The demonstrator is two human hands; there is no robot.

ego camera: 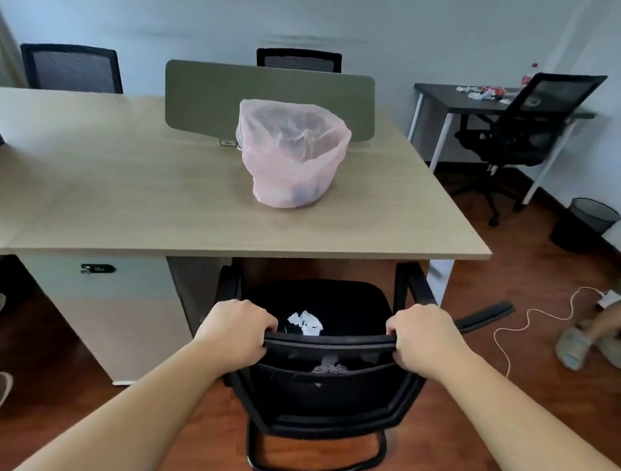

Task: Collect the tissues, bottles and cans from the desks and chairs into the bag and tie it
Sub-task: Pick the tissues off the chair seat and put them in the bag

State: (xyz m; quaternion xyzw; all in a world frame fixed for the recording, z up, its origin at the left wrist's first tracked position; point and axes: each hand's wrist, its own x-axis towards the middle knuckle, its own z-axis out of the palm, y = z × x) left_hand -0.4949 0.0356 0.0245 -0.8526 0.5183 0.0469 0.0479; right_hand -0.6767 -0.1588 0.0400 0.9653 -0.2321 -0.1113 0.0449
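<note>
A pink translucent bag [291, 153] stands open on the wooden desk [127, 183], with some items dimly visible inside. Just below the desk's front edge is a black chair [323, 382]. My left hand [236, 329] and my right hand [425, 335] both grip the top of its backrest. A crumpled white tissue [306, 322] lies on the chair's seat. On the dark desk [443, 92] at the far right lie more tissues [479, 93], red wrappers and a bottle [528, 76] with a red cap.
A green divider [209, 91] stands behind the bag. Black chairs sit behind the wooden desk and at the dark desk. A mesh bin [586, 224] stands at the right wall. A person's legs [604, 335] are at right, shoes at left, and a cable [521, 323] crosses the floor.
</note>
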